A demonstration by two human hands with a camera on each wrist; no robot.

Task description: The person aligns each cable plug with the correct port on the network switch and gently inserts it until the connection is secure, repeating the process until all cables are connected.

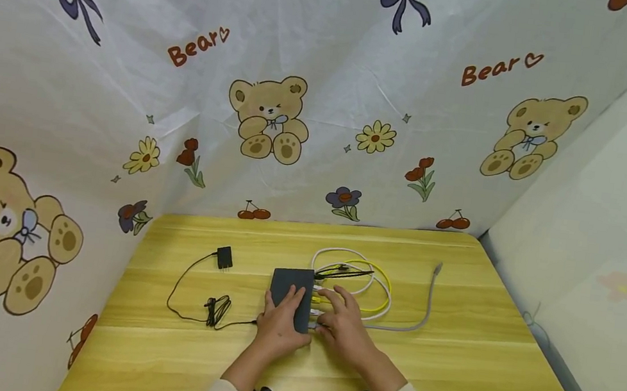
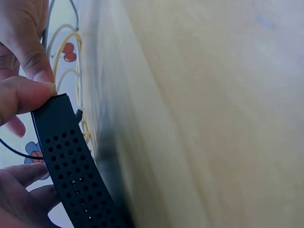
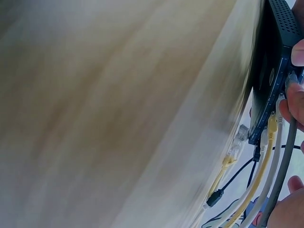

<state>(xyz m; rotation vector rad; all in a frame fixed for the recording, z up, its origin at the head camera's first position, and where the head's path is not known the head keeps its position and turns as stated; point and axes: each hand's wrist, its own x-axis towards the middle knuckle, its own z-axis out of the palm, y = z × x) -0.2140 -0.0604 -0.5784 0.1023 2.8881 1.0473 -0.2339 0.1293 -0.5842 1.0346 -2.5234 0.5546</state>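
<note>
A black network switch (image 1: 282, 280) lies on the wooden table with cables in its right side. My left hand (image 1: 279, 331) grips it, fingers spread over the top and the thumb at the near right corner. The left wrist view shows the thumb against the end of its perforated side (image 2: 71, 156). At the nearest port, my right hand (image 1: 347, 330) pinches the plug of a grey network cable (image 3: 283, 166); the fingers partly hide how deep it sits. White plugs and a yellow network cable (image 3: 271, 124) fill ports beside it.
Yellow and white cable loops (image 1: 390, 288) and a short black cable (image 1: 347, 275) lie right of the switch. The grey cable's free end (image 1: 437, 269) points away. On the left lie a black power adapter (image 1: 224, 257) and its tied cord (image 1: 212, 313). A bear-print curtain (image 1: 329, 62) hangs behind.
</note>
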